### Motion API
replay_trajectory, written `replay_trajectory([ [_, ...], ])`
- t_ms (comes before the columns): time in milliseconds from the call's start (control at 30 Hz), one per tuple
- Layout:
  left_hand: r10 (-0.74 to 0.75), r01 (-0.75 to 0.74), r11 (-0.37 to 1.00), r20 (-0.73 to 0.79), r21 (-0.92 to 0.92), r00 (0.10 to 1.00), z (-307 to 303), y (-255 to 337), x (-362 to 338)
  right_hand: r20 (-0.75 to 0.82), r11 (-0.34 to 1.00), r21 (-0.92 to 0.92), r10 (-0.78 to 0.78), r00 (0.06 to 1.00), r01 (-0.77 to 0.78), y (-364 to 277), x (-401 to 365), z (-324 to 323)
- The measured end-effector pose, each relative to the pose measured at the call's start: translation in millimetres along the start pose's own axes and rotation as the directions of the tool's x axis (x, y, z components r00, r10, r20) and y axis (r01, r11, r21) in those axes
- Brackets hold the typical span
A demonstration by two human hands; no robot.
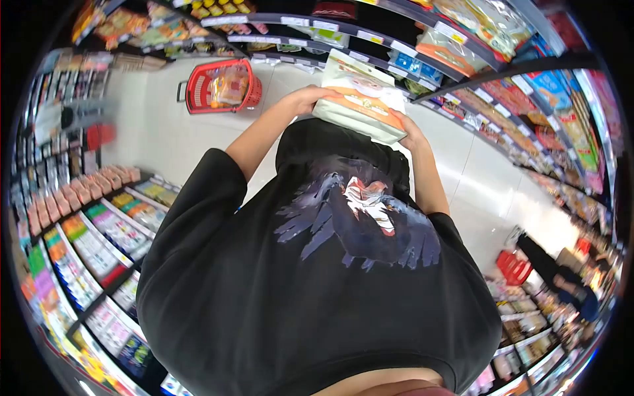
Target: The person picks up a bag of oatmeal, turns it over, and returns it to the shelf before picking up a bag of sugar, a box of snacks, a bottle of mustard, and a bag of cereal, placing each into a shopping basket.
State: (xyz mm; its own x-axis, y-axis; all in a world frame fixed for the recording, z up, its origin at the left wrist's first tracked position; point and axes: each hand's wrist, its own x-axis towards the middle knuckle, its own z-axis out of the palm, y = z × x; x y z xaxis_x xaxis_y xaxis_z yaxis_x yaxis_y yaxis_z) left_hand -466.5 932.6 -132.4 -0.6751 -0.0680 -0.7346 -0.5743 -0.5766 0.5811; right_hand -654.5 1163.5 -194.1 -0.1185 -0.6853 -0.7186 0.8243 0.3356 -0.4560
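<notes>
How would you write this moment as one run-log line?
Left hand: holding package | right hand: holding package | red basket: on floor, goods inside

Red basket (255,91) on pale floor (165,135), packets (450,57) on shelves (348,31)

Beyond the white-and-orange rectangular pack (362,99) stand dark shelves (343,28); left of it, on pale tiles (168,142), a red plastic basket (254,87).

Bright indoor light, glare streaks on the pale floor (477,168) at right. Heavy fisheye: shelves (345,30) bow, corners go black. Far left smears, red object (100,136) included; lettering on the pack (360,99) is soft.
</notes>
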Motion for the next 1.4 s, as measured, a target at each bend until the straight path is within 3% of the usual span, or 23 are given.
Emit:
replay_trajectory([
  [167,0.180,-0.181,0.983,-0.024,-0.045,0.983,16,-5,-10,0.037,0.989,-0.149,0.024,0.999,-0.018,-29,10,0],
  [467,0.304,-0.301,0.934,-0.016,-0.190,0.953,0,-37,17,-0.035,0.946,-0.323,-0.004,0.999,-0.008,-48,25,8],
  [567,0.292,-0.310,0.940,-0.137,-0.141,0.947,-1,-41,21,-0.037,0.934,-0.358,-0.020,0.999,0.005,-49,38,-3],
  [667,0.451,-0.429,0.890,-0.168,0.155,0.877,2,-37,5,-0.017,0.918,-0.395,-0.031,0.999,0.022,-54,35,2],
  [767,0.517,-0.453,0.842,-0.196,0.293,0.833,16,-13,-23,0.073,0.931,-0.361,-0.039,0.997,0.063,-69,41,-7],
  [800,0.521,-0.425,0.839,-0.273,0.341,0.809,8,-12,3,0.063,0.921,-0.377,-0.076,0.995,0.094,-73,37,-5],
  [933,0.487,-0.417,0.858,-0.218,0.298,0.846,-1,21,33,-0.005,0.942,-0.304,-0.151,0.988,0.143,-88,42,-8],
  [1033,0.475,-0.386,0.845,-0.186,0.371,0.860,-11,43,57,-0.046,0.958,-0.226,-0.191,0.981,0.176,-98,50,-8],
  [1100,0.468,-0.398,0.848,-0.143,0.349,0.872,-18,54,71,-0.088,0.911,-0.277,-0.341,0.936,0.306,-102,47,5],
  [1233,0.505,-0.403,0.789,-0.116,0.463,0.855,-24,92,92,-0.149,0.858,-0.294,-0.476,0.867,0.421,-123,81,0],
  [1300,0.492,-0.317,0.771,-0.200,0.552,0.848,-28,109,105,-0.167,0.855,-0.262,-0.498,0.851,0.448,-136,102,-3],
  [1400,0.526,-0.410,0.766,-0.117,0.496,0.842,-50,125,154,-0.197,0.751,-0.367,-0.640,0.743,0.549,-159,116,6],
])
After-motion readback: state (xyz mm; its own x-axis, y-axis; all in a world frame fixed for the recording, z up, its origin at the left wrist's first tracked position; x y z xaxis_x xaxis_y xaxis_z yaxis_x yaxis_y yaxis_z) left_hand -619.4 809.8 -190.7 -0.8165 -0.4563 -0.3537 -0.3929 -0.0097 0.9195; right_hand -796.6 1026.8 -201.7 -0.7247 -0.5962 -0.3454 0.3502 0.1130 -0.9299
